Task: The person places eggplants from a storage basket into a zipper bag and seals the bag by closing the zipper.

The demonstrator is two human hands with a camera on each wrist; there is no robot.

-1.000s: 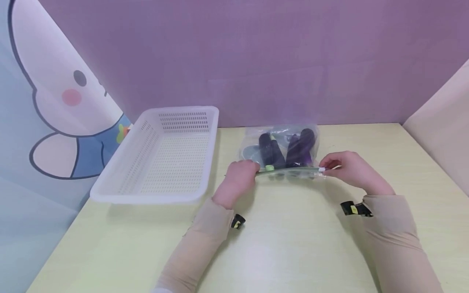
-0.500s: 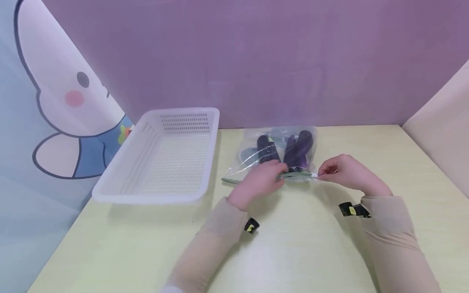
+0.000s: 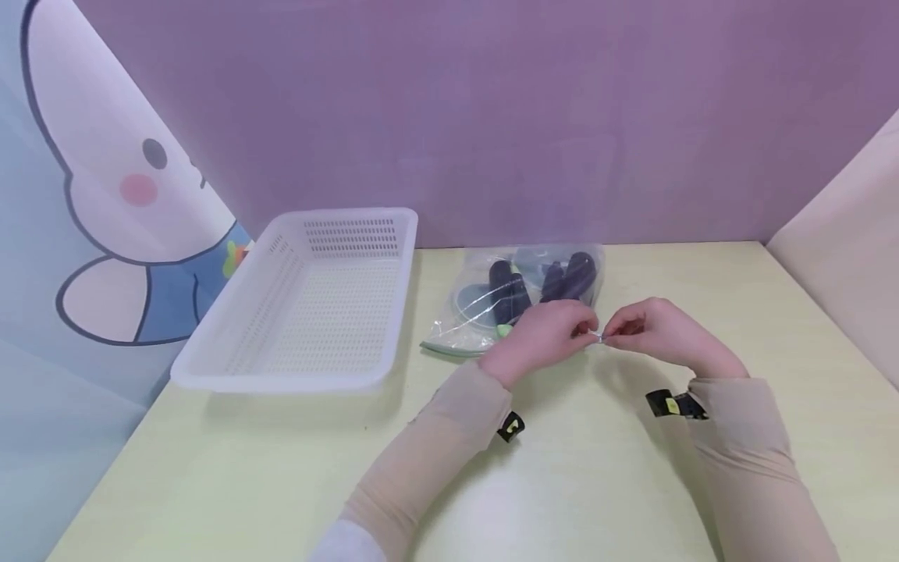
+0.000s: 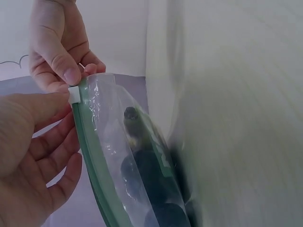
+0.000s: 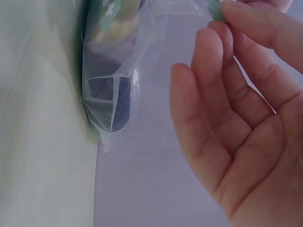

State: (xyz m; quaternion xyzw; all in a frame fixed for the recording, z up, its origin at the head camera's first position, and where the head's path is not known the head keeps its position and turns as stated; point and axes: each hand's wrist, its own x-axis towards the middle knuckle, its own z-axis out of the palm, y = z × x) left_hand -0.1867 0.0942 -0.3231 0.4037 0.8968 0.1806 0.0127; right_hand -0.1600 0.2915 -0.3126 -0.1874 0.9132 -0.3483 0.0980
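Note:
A clear zip bag (image 3: 453, 326) with a green closing strip (image 4: 92, 151) lies on the table, several dark purple eggplants (image 3: 502, 290) inside it. My left hand (image 3: 544, 334) is at the strip's right end, thumb and fingers pinching the small white slider (image 4: 74, 94). Right beside it, my right hand (image 3: 653, 336) pinches the bag's end corner between thumb and fingertip, as the right wrist view also shows. The other right fingers are loosely bent. In the head view the left hand hides part of the strip and the eggplants' lower ends.
A white perforated plastic basket (image 3: 326, 312) stands left of the bag on the pale wooden table (image 3: 562, 484). A purple cloth backdrop (image 3: 520, 125) rises behind the table's far edge. A cartoon-printed sheet (image 3: 105, 289) hangs at the left.
My left hand has moved right along the strip, from its left part to the slider next to my right hand. The right hand keeps its pinch and has shifted only slightly left.

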